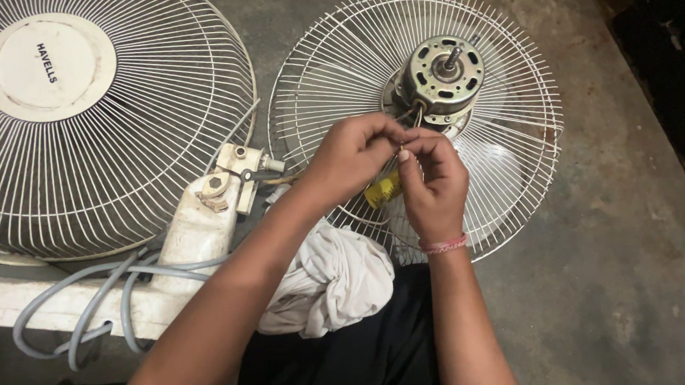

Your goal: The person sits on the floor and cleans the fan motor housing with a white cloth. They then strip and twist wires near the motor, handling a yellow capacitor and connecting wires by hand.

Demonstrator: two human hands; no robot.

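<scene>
My left hand [354,154] and my right hand [433,181] meet over a white wire fan guard [510,113] that lies flat on the floor. Both pinch thin wires [414,118] that run from the bare metal fan motor [442,74] seated at the guard's centre. My fingertips touch each other around the wire ends. A yellow piece [383,190] shows just below my hands. A pink band circles my right wrist.
A second round wire guard [160,147] with a cream centre disc stands at the left. A cream fan neck bracket [218,199] and a looped grey power cord [90,295] lie below it. A crumpled white cloth [339,282] rests by my forearm. The floor is grey concrete [620,264].
</scene>
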